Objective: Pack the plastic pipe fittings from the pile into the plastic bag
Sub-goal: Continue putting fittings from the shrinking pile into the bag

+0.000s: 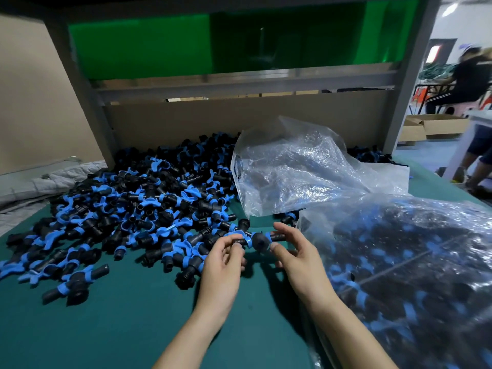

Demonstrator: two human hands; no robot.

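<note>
At lower centre, the left hand and right hand both pinch one black-and-blue plastic pipe fitting, below the clear plastic bag.

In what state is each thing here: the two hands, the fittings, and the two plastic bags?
held fitting: between both hands, outside any bag.
left hand: fingers pinch the fitting's left end.
right hand: fingers pinch its right end.
pile of fittings: loose on the green table.
crumpled bag: rests against the pile, looks nearly empty.
full bag: lies at the right, filled with fittings.
</note>
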